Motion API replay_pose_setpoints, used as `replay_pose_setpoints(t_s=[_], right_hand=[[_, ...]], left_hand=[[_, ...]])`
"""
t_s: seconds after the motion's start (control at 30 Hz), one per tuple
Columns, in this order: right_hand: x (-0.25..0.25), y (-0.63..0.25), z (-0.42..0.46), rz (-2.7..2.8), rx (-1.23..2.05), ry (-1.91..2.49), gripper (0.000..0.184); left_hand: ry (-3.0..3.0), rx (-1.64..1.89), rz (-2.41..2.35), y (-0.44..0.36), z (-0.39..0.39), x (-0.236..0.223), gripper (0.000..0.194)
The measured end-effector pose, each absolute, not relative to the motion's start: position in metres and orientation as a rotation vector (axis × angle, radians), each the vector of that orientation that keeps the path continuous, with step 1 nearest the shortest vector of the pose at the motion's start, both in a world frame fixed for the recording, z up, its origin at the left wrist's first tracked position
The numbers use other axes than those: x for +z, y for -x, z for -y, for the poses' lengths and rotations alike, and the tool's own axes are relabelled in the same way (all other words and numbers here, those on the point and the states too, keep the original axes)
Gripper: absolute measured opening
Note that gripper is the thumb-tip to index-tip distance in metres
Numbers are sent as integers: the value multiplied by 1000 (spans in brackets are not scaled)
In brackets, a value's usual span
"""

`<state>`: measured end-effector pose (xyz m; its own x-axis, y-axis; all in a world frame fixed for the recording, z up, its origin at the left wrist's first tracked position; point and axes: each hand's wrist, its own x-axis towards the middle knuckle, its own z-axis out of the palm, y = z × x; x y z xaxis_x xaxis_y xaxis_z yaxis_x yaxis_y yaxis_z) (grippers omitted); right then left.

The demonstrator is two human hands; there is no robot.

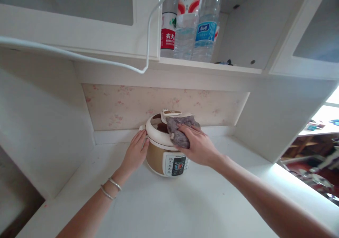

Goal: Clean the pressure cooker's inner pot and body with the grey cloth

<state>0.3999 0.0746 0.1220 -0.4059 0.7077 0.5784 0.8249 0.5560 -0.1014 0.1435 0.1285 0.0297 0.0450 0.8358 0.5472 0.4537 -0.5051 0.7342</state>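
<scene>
A white and gold electric pressure cooker stands upright on the white counter, its control panel facing me. My left hand lies with outstretched fingers against the left side of the cooker, near the lid's edge. On the right part of the lid, my right hand presses a grey-brown cloth, its fingers curved over it. The cloth covers part of the lid and lies beside the handle on top. Two bracelets circle my left wrist.
Above hangs a white cabinet with several plastic bottles on its shelf. A white cable droops in front of the cabinet. Floral wallpaper lines the back, and side panels flank the counter. Clutter shows at far right.
</scene>
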Motion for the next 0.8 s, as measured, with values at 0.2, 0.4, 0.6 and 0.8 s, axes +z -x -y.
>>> replay_pose_setpoints(t_s=[0.2, 0.4, 0.6, 0.8], right_hand=[[132, -317, -95, 2684, -624, 774, 34], [168, -259, -169, 2674, -588, 1258, 32], [179, -253, -180, 2639, -468, 1421, 35], [149, -304, -106, 2631, -534, 1035, 38]], left_hand=[[-2233, 1407, -1394, -136, -138, 14, 38], [-2434, 1348, -1521, -130, -140, 14, 40], [-2455, 1272, -1526, -125, -137, 22, 42], [-2402, 1237, -1607, -124, -138, 20, 37]])
